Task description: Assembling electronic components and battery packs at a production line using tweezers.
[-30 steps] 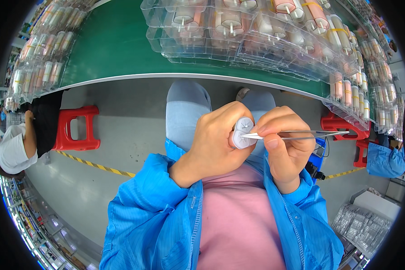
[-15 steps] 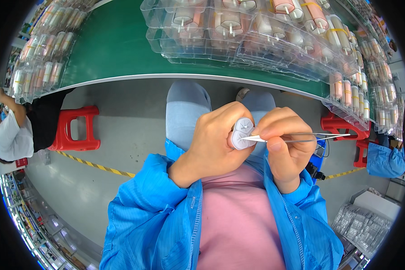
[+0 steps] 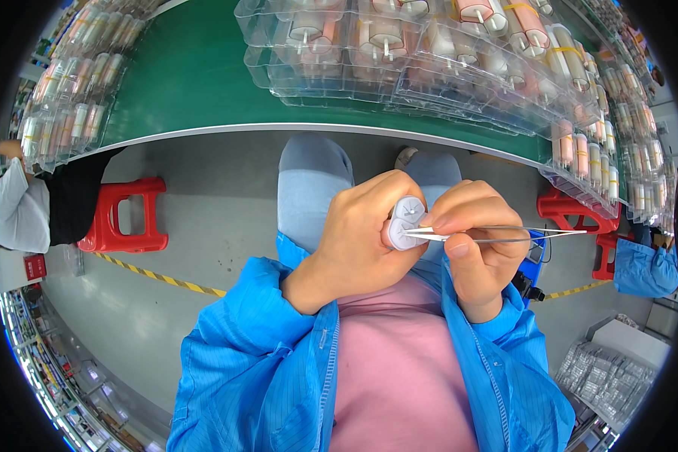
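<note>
My left hand (image 3: 358, 237) is closed around a pale grey piece (image 3: 409, 209) whose oval end faces up, with two round recesses in it. The rest of that piece is hidden inside my fingers. Between the thumb and fingers of my right hand (image 3: 478, 237) are slim metal tweezers (image 3: 557, 233), lying nearly level. Their pointed tips reach the lower recess of the grey end; whether they pinch anything there is too small to tell. Both hands are held close together above my lap.
Clear plastic trays (image 3: 339, 79) of pink, white and grey cylinders are stacked on the green table (image 3: 181, 83) ahead. A red stool (image 3: 128, 218) with a seated person (image 3: 26, 203) is at left. More red stools (image 3: 572, 215) stand at right, near a box of clear packaging (image 3: 606, 377).
The tweezers have shifted slightly in my right hand, with their tips still at the grey end. My left hand stays put. The person at left has moved an arm.
</note>
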Available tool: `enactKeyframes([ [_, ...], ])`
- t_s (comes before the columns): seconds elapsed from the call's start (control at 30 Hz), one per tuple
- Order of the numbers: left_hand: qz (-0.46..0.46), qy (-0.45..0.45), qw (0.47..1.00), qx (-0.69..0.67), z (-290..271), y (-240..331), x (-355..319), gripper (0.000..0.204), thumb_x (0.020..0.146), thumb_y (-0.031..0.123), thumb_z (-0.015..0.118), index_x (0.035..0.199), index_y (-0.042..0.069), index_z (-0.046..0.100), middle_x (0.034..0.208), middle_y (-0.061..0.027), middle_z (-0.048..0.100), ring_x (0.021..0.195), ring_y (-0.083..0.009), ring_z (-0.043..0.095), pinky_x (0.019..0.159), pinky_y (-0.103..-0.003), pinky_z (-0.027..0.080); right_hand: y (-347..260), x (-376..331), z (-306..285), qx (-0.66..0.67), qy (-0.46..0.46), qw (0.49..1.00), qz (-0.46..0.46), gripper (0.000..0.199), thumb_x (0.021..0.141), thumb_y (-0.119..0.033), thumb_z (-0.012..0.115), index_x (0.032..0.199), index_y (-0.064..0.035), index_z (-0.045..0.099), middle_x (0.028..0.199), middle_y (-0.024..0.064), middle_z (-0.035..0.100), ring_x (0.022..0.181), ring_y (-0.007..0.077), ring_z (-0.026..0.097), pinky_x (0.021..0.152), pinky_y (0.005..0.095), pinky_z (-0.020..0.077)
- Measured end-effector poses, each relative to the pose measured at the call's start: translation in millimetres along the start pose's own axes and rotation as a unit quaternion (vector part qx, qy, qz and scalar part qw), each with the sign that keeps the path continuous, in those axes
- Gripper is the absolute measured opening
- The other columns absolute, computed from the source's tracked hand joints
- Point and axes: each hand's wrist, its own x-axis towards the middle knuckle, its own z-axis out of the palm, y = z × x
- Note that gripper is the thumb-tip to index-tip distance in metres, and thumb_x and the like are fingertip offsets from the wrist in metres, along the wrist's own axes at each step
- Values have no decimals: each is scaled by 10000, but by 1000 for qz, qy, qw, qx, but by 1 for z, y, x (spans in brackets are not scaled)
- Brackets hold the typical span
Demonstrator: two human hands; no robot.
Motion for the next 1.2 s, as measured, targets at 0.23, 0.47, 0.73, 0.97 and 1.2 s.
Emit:
enactKeyframes([
  [0.23,-4,0,1000,0,0,0,0,222,618,-1,686,762,32,520,694,-108,541,596,-289,559,504,-339,412,-2,0,2,-17,8,1000,9,109,755,-29,688,852,4,649,817,135,652,708,184,610,600,265,467],
  [0.47,2,3,1000,18,0,-1,-1,220,609,-1,683,755,39,524,687,-108,539,590,-300,556,495,-350,410,-6,3,2,-46,-1,999,19,103,749,-31,691,838,-2,648,796,121,652,681,184,611,583,259,463],
  [0.73,57,6,996,73,-1,-9,-2,215,680,103,705,778,12,536,661,-101,520,543,-240,533,484,-296,393,-18,15,0,-144,-57,988,-3,110,676,-43,717,762,-31,650,724,87,629,629,220,603,552,283,455],
  [0.97,51,4,991,122,-1,-4,-1,227,639,78,698,774,39,520,672,-98,506,570,-282,534,480,-343,396,-23,16,1,-174,-67,982,3,114,678,-51,720,766,-35,650,726,91,623,624,232,594,550,289,450],
  [1.2,65,14,974,216,-3,0,1,256,585,12,675,766,68,502,689,-85,507,620,-297,550,483,-381,406,-26,18,1,-247,-114,962,-33,131,683,-40,718,788,-21,642,745,106,623,623,231,592,542,289,447],
])
